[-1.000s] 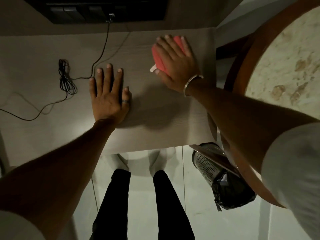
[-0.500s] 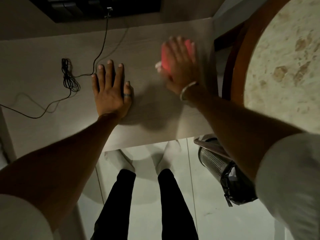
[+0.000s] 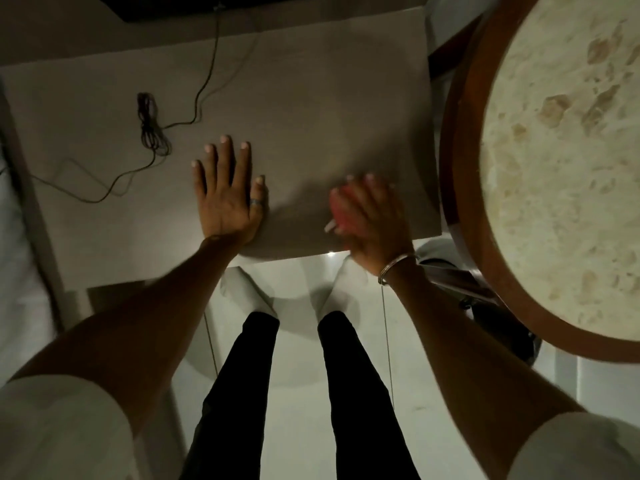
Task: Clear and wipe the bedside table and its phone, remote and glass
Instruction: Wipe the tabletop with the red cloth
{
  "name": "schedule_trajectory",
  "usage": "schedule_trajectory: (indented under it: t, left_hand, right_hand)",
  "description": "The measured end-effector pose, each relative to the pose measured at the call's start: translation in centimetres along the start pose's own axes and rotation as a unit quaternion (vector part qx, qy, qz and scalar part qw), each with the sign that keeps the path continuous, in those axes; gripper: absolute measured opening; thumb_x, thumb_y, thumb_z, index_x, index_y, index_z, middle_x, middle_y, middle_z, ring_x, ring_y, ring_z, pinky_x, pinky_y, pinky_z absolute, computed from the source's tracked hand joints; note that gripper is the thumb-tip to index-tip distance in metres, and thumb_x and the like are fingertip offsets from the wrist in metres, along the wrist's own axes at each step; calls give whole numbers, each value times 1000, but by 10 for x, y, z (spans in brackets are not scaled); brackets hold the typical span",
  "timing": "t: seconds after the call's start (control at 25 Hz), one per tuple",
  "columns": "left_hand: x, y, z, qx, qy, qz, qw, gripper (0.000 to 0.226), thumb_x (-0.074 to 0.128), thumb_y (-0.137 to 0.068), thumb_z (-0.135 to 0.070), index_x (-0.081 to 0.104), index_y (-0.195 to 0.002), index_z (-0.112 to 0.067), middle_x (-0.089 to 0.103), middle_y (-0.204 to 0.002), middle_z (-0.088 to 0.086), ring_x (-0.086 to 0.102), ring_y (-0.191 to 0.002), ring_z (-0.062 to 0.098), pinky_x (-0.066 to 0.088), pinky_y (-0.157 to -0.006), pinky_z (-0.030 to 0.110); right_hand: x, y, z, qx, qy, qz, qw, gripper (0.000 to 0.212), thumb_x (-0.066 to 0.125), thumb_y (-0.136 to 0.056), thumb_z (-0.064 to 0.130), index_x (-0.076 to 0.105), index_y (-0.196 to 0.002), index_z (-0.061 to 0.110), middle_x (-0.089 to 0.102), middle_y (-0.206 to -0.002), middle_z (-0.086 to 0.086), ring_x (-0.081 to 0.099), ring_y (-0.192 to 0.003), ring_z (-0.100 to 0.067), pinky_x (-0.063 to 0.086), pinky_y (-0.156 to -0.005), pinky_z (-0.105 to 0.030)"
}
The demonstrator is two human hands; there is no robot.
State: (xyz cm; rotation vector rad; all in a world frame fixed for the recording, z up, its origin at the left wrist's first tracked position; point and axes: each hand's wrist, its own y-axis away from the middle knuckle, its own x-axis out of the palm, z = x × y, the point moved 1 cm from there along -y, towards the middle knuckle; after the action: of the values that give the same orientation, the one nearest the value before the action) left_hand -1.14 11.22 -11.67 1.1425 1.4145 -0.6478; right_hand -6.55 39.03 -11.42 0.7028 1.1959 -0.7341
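Note:
The pale wooden bedside table (image 3: 311,109) fills the upper middle of the head view. My left hand (image 3: 227,199) lies flat on it, fingers spread, holding nothing. My right hand (image 3: 369,223) presses a red cloth (image 3: 341,211) with a small white tag onto the table's near right edge; the hand is blurred and covers most of the cloth. No phone, remote or glass shows in the frame.
A thin black cable with a bundled coil (image 3: 150,123) runs across the table's left part from a dark wall panel (image 3: 166,5). A round wood-rimmed stone table (image 3: 554,150) stands close on the right, a bin (image 3: 498,313) under it. A bed edge (image 3: 14,202) lies at left.
My right hand has dragged the red cloth from the table's far right part back to its near edge. My left hand has stayed flat in place.

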Motion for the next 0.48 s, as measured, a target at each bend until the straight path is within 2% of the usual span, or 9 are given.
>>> schedule_trajectory:
  t: [0.08, 0.12, 0.16, 0.2, 0.24, 0.28, 0.4, 0.44, 0.48]
  left_hand:
    - [0, 6, 11, 0, 8, -8, 1000, 64, 25, -110, -50, 18, -168, -25, 12, -176, 13, 6, -163, 36, 2, -131, 54]
    - [0, 6, 17, 6, 9, -12, 1000, 63, 26, -110, -49, 20, -168, -25, 14, -176, 13, 8, -163, 36, 3, -131, 54]
    - [1, 5, 21, 15, 10, -18, 1000, 63, 27, -110, -49, 22, -167, -26, 16, -176, 12, 10, -163, 35, 3, -131, 52]
    - [2, 3, 29, 18, 7, -27, 999, 63, 27, -110, -50, 22, -167, -26, 17, -176, 12, 11, -163, 35, 3, -131, 51]
    - [1, 3, 42, 8, 6, -34, 999, 63, 25, -110, -50, 22, -167, -26, 18, -176, 12, 12, -163, 35, 4, -131, 50]
    - [-1, 1, 57, -9, 5, -40, 999, 63, 23, -109, -52, 21, -167, -27, 17, -176, 11, 12, -163, 34, 4, -131, 50]
    - [-12, -8, 106, -78, 7, -56, 995, 67, 12, -108, -59, 11, -168, -30, 12, -177, 9, 8, -163, 35, 4, -131, 54]
    - [-14, -14, 116, -90, 8, -56, 994, 68, 10, -107, -61, 7, -168, -31, 10, -177, 9, 7, -163, 36, 3, -130, 57]
    - [-16, -23, 124, -96, 8, -59, 994, 69, 9, -106, -63, 4, -168, -31, 9, -177, 9, 6, -163, 36, 3, -130, 59]
  right_hand:
    - [0, -17, 21, 198, -38, -62, 978, 67, 45, -100, 51, 26, -159, 24, 27, -167, -9, 19, -156, -39, 14, -125, -61]
    - [2, -28, 43, 149, -48, -49, 986, 65, 41, -101, 51, 27, -158, 23, 29, -166, -10, 19, -155, -39, 12, -125, -60]
    - [8, -32, 66, -34, -57, -16, 998, 62, 38, -102, 51, 29, -157, 22, 32, -165, -10, 22, -155, -39, 11, -126, -59]
    - [11, -38, 75, -275, -40, 33, 960, 59, 35, -103, 51, 31, -155, 23, 35, -163, -9, 25, -154, -38, 10, -126, -58]
    - [14, -54, 74, -395, -20, 45, 917, 58, 35, -103, 51, 34, -154, 24, 38, -162, -7, 28, -153, -36, 10, -126, -57]
    - [15, -73, 66, -387, -10, 26, 921, 57, 37, -103, 51, 36, -154, 25, 39, -161, -6, 30, -152, -35, 12, -125, -56]
    - [3, -144, 63, 30, -60, -56, 996, 64, 43, -96, 53, 35, -154, 26, 35, -164, -4, 27, -154, -34, 20, -124, -55]
    - [2, -155, 74, -18, -37, -29, 999, 65, 41, -96, 55, 33, -154, 27, 32, -165, -3, 25, -155, -33, 21, -124, -56]
    - [4, -167, 79, -182, -1, 7, 983, 64, 39, -97, 58, 29, -155, 30, 30, -166, -1, 23, -156, -32, 21, -124, -56]
